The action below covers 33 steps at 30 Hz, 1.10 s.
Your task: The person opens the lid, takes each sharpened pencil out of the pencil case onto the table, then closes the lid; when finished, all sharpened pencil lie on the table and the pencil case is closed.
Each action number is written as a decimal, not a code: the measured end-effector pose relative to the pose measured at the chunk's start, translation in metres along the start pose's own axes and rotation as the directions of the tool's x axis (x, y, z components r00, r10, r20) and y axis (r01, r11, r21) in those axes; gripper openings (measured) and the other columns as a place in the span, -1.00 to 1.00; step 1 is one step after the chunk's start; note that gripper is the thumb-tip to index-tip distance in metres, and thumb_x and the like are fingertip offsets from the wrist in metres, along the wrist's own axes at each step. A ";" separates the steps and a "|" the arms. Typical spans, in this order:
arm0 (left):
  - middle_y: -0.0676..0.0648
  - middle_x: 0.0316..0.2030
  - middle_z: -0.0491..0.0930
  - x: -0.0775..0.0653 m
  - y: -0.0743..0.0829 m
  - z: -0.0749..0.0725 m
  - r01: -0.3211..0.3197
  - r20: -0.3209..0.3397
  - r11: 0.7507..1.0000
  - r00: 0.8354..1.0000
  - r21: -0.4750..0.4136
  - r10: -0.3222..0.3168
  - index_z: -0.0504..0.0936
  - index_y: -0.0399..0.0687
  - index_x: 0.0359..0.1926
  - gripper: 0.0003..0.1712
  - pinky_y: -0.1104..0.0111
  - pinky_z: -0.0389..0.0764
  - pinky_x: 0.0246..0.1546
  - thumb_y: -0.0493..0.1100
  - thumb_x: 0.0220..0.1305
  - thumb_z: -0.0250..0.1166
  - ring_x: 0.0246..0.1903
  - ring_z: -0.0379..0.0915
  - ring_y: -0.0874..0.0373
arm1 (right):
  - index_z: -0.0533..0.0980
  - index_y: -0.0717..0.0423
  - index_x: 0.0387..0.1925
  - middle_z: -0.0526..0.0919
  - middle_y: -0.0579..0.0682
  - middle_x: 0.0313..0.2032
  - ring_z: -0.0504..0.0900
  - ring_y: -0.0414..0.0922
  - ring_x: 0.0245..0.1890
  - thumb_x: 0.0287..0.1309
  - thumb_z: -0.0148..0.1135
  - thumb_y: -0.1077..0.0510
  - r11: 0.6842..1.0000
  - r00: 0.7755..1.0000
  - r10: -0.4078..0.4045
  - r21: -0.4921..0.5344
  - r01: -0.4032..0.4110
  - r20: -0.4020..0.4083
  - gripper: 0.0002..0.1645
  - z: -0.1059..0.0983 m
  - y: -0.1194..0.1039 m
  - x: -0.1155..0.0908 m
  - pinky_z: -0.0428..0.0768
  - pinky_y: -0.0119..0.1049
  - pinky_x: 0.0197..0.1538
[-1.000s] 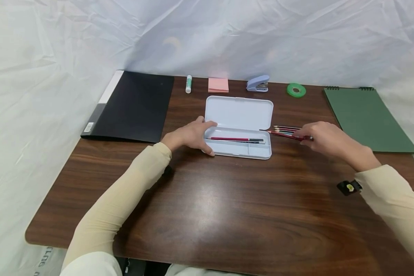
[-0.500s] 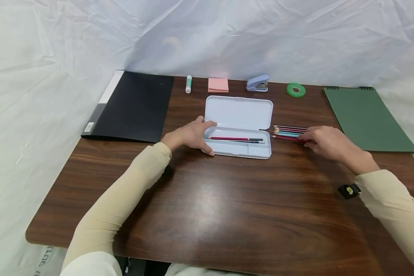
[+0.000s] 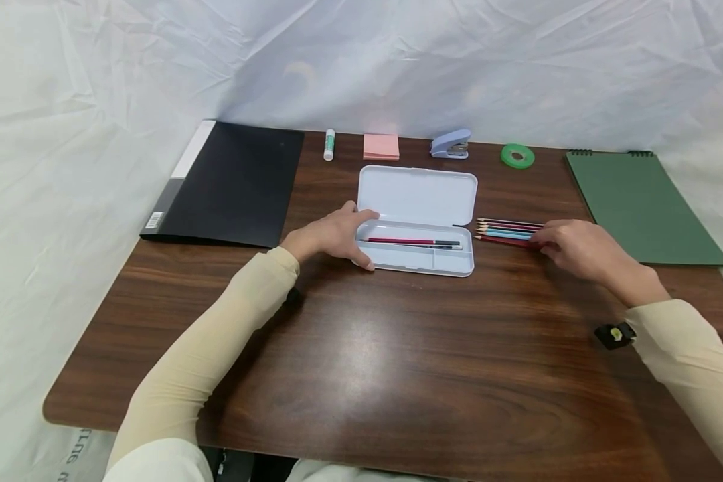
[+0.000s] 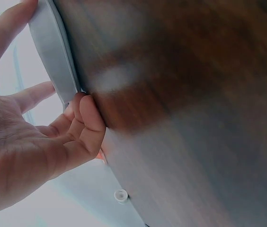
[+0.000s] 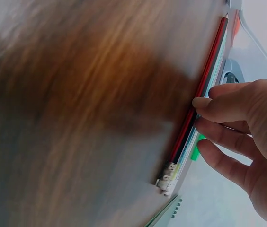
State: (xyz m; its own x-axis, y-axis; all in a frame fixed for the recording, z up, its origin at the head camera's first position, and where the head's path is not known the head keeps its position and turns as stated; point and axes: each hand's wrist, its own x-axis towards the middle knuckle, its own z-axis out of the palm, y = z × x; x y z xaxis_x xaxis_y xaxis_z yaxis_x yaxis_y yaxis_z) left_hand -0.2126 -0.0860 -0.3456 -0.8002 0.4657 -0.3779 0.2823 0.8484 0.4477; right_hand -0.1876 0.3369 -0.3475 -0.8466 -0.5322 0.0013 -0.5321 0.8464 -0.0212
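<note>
An open white pencil case (image 3: 397, 263) lies mid-table, lid folded back, with a red pencil (image 3: 400, 241) and a dark one in its tray. My left hand (image 3: 336, 234) holds the case's left end, thumb at the front edge and fingers at the back; the left wrist view shows the fingers against its side wall (image 4: 55, 52). To the right, several pencils (image 3: 506, 230) lie side by side, points toward the case. My right hand (image 3: 584, 251) pinches the front red pencil (image 5: 210, 61) of that row, its thumb against the barrel. White eraser ends (image 5: 166, 177) show below the fingers.
Along the back stand a glue stick (image 3: 329, 145), pink sticky notes (image 3: 381, 146), a lilac stapler (image 3: 450, 144) and green tape (image 3: 517, 156). A black folder (image 3: 235, 184) lies left, a green spiral pad (image 3: 641, 207) right. White sheeting (image 3: 397, 60) hangs behind.
My right hand has brought the red pencil down from over the row to its front side, then slid rightward along it. My left hand stays on the case.
</note>
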 end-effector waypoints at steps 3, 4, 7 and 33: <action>-0.19 0.25 0.19 0.000 0.000 0.000 0.000 -0.001 1.000 1.000 -0.001 0.000 0.13 0.17 0.54 0.17 0.10 0.43 0.18 0.15 -0.02 0.57 0.14 0.29 -0.03 | 0.68 0.23 -0.14 0.70 0.17 -0.18 0.69 0.11 -0.26 0.11 0.34 0.39 1.000 1.000 0.008 -0.007 -0.008 0.002 -0.76 0.001 0.002 -0.001 0.60 0.07 -0.25; -0.19 0.25 0.19 0.000 0.000 0.000 -0.001 -0.001 1.000 1.000 -0.001 0.001 0.13 0.17 0.54 0.17 0.10 0.44 0.18 0.16 -0.02 0.57 0.14 0.29 -0.03 | 0.68 0.24 -0.14 0.70 0.17 -0.19 0.69 0.10 -0.27 0.11 0.34 0.39 1.000 1.000 0.011 -0.008 -0.011 0.000 -0.76 0.001 0.003 -0.002 0.60 0.06 -0.26; -0.19 0.25 0.19 0.000 0.000 0.000 0.001 -0.002 1.000 1.000 -0.002 -0.001 0.13 0.17 0.54 0.17 0.10 0.44 0.18 0.16 -0.02 0.57 0.14 0.29 -0.04 | 0.68 0.25 -0.14 0.70 0.16 -0.20 0.69 0.09 -0.30 0.11 0.34 0.40 1.000 1.000 0.015 -0.007 -0.015 -0.010 -0.75 0.001 0.004 -0.002 0.60 0.06 -0.28; -0.18 0.24 0.19 0.000 0.000 0.000 0.005 0.000 1.000 1.000 -0.010 -0.005 0.13 0.18 0.54 0.17 0.08 0.44 0.18 0.16 -0.02 0.57 0.15 0.27 -0.04 | 0.60 0.37 0.00 0.65 0.26 -0.16 0.66 0.14 -0.33 0.07 0.41 0.35 0.998 0.997 0.067 -0.001 -0.067 -0.033 -0.59 0.000 0.014 -0.002 0.59 0.09 -0.31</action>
State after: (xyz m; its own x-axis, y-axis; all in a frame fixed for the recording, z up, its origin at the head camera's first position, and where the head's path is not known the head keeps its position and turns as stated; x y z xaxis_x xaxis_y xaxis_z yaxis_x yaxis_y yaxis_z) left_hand -0.2127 -0.0861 -0.3458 -0.8015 0.4617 -0.3800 0.2732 0.8480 0.4541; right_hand -0.1931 0.3496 -0.3483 -0.8803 -0.4732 0.0330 -0.4740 0.8803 -0.0201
